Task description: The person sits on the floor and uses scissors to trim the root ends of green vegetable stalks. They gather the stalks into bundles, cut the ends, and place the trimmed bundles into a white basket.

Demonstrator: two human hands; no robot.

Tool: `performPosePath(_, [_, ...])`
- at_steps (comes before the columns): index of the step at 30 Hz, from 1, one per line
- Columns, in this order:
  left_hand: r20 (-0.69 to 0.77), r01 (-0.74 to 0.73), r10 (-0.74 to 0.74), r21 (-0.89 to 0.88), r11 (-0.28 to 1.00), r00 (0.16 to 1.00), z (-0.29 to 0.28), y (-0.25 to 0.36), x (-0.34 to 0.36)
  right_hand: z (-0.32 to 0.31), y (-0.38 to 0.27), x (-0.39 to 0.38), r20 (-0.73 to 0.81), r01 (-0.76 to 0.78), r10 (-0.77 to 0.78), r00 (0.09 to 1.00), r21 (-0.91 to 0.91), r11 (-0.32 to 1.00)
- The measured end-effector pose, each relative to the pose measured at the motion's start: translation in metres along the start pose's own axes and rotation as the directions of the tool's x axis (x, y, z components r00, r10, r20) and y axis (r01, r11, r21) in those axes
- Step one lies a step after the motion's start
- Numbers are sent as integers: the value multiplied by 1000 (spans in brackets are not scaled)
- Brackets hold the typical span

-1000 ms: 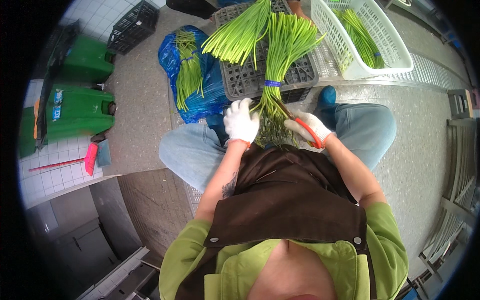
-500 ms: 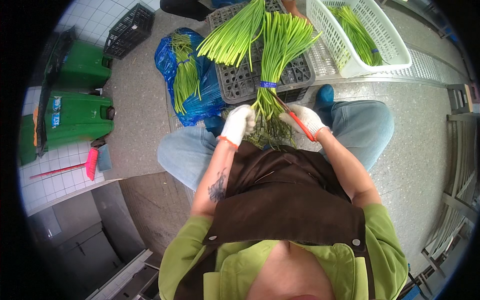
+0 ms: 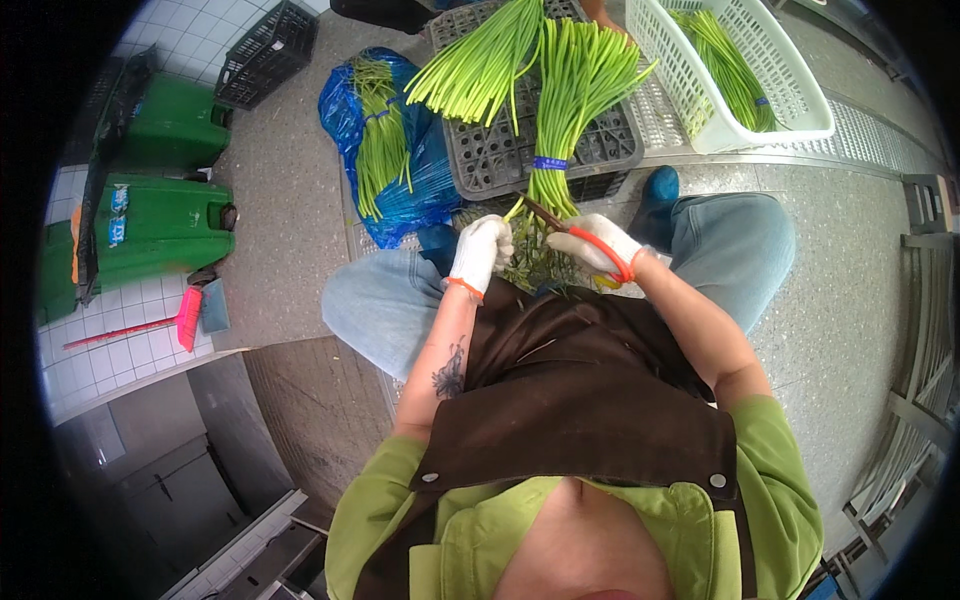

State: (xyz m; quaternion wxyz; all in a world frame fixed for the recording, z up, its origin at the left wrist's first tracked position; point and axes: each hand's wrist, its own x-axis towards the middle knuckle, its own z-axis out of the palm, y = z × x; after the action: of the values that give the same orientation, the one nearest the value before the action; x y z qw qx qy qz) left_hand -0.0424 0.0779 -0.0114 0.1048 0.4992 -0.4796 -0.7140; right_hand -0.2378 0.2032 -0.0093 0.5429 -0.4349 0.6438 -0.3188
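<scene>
My left hand [image 3: 482, 250], in a white glove with an orange cuff, is closed on a few pale stem ends. My right hand [image 3: 598, 245], gloved alike, grips red-handled scissors [image 3: 610, 252]. Their dark blades lie across the stem ends, just beyond my left fingertips. A bundle of garlic scapes [image 3: 578, 95], bound with a purple band, rests on an upturned dark plastic crate [image 3: 480, 168], its cut ends toward me. Beside it on the left lies another bunch of scapes [image 3: 480, 60]. Loose trimmings [image 3: 540, 262] pile below my hands.
On the left a blue plastic bag [image 3: 425, 205] holds more scapes. A white basket [image 3: 720, 140] with a banded bundle stands at the right. Green bins [image 3: 165, 230], a black crate [image 3: 268, 55] and a pink broom [image 3: 188, 318] line the left wall. Another person's hand shows beyond the crate.
The scissor blades have swung from beside the bundle to across its stem ends. My left hand has drawn slightly toward me with a few stems. The whole view has shifted slightly.
</scene>
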Motion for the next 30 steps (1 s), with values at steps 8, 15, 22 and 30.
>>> performPosePath(8, [-179, -29, 739, 965, 260, 650, 6, -17, 0, -10, -1, -23, -92, -79, 73, 993, -64, 995])
performPosePath(15, [-57, -92, 544, 966, 243, 837, 55, -20, 26, -10, -2, -24, -57, -55, 49, 997, -105, 993])
performPosePath(22, [-64, -182, 507, 888, 422, 860, 17, -16, 22, -11, -2, -22, 8, -79, 84, 996, -272, 959])
performPosePath(30, [-62, -215, 498, 851, 479, 865, 11, -13, 22, -1, -3, 4, -82, -12, -19, 996, -360, 933])
